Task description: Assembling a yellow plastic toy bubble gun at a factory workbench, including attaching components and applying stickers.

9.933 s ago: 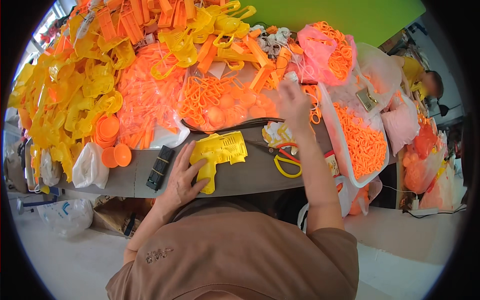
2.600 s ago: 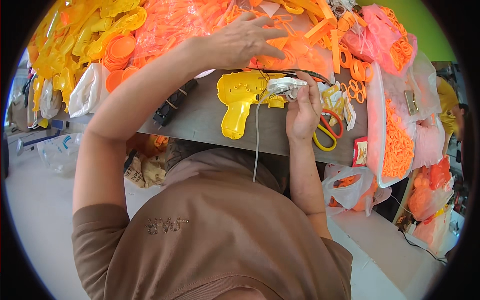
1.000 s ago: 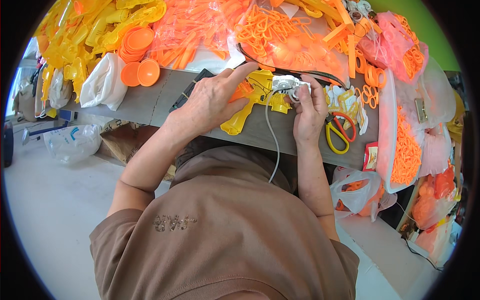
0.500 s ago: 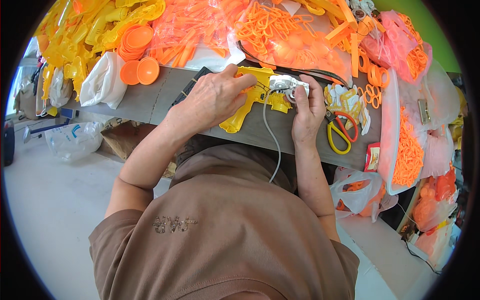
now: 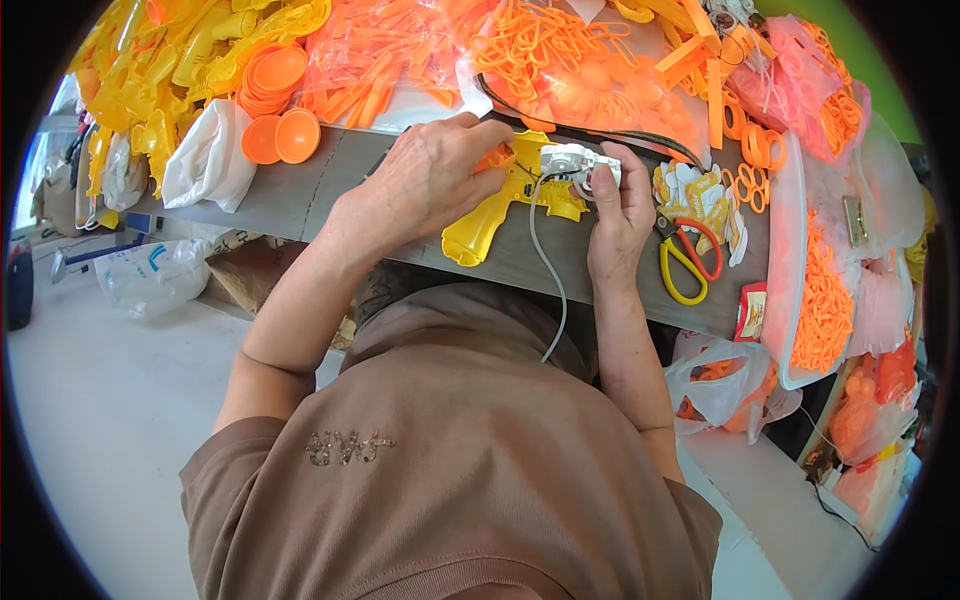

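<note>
A yellow plastic shell (image 5: 470, 235) lies on the grey table (image 5: 300, 190), its handle pointing toward the person. Over the shell's left end, the left grip (image 5: 490, 160) pinches a small orange piece (image 5: 497, 157) between thumb and fingers; whether that piece touches the shell, I cannot tell. Over the shell's right end, the right grip (image 5: 610, 178) clasps a white mechanical part (image 5: 570, 160), thumb in front and fingers behind. A pale grey cable (image 5: 552, 268) hangs from this part, running down past the shell's right side and over the table edge to the person's lap.

Right of the shell, near it, are white and yellow pieces (image 5: 692, 195) in a heap and a pair of scissors (image 5: 667, 228) with 1 red and 1 yellow handle loop. Farther right of the shell stand a small red packet (image 5: 750, 312) and a long tray (image 5: 785, 250) full of orange loops (image 5: 822, 300). Beyond the shell curves a black cable (image 5: 620, 133), with bagged orange links (image 5: 540, 45) behind it. Well left of the shell sit orange cups (image 5: 297, 135) and a white bag (image 5: 210, 155).
</note>
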A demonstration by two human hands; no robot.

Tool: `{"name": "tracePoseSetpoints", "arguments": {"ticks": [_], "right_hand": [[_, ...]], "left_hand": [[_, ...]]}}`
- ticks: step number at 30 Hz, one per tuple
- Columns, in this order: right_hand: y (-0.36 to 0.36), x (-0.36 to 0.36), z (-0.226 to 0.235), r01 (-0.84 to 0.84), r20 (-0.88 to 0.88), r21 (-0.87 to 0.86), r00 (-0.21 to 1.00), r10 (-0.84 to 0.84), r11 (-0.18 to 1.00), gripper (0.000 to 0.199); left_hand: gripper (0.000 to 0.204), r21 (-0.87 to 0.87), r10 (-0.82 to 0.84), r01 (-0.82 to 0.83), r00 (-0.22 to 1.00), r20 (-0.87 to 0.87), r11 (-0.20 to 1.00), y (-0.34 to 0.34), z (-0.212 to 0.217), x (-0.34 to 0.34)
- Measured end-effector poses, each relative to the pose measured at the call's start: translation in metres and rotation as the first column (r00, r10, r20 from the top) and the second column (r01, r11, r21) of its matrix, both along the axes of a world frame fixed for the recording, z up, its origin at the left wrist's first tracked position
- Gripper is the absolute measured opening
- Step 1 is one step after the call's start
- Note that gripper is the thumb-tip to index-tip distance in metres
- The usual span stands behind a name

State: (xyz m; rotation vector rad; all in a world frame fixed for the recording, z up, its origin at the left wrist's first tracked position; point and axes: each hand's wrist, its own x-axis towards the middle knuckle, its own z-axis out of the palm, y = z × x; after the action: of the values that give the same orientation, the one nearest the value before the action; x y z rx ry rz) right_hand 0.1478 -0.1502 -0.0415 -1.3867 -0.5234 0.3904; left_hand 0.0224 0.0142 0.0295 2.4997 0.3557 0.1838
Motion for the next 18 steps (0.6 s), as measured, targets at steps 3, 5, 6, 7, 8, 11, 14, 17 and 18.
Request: {"name": "tracePoseSetpoints", "arguments": {"ticks": [3,5,6,7,8,11,14,17,18], "right_hand": [[0.0,0.0,0.0,-0.006,-0.006,-0.004,1.0,0.006,1.0,0.031],[0.0,0.0,0.0,-0.004,-0.009,-0.009,1.0,0.004,1.0,0.031],[0.0,0.001,-0.001,-0.002,-0.013,-0.01,1.0,0.002,1.0,0.031],[0.0,0.001,-0.001,-0.004,-0.003,-0.01,1.0,0.004,1.0,0.031],[0.0,0.002,-0.002,-0.005,0.007,-0.01,1.0,0.005,1.0,0.031],[-0.001,0.003,-0.005,-0.017,-0.006,0.002,1.0,0.017,1.0,0.03],[-0.001,0.001,-0.001,-0.015,-0.029,0.017,0.999,0.016,1.0,0.031],[-0.001,0.001,-0.001,-0.026,-0.042,0.041,0.999,0.028,0.999,0.031],[-0.001,0.001,-0.001,-0.025,-0.044,0.04,0.999,0.026,0.999,0.031]], "left_hand": [[0.034,0.077,0.062,-0.062,0.998,0.008,0.995,-0.002,-0.001,0.004],[0.035,0.039,0.075,-0.076,0.997,0.021,0.996,-0.002,-0.003,0.006],[0.036,0.002,0.09,-0.09,0.995,0.036,0.996,-0.002,-0.005,0.007],[0.036,0.001,0.088,-0.088,0.996,0.032,0.996,-0.004,-0.007,0.007],[0.036,0.035,0.104,-0.105,0.994,0.039,0.994,-0.006,-0.01,0.007],[0.036,0.083,0.124,-0.126,0.992,0.024,0.989,-0.014,-0.012,0.008],[0.033,0.135,0.121,-0.132,0.989,0.087,0.982,-0.018,-0.022,0.008],[0.029,0.232,0.091,-0.147,0.967,0.237,0.961,-0.02,-0.039,0.006],[0.026,0.29,0.073,-0.166,0.949,0.306,0.942,-0.02,-0.044,0.005]]}}
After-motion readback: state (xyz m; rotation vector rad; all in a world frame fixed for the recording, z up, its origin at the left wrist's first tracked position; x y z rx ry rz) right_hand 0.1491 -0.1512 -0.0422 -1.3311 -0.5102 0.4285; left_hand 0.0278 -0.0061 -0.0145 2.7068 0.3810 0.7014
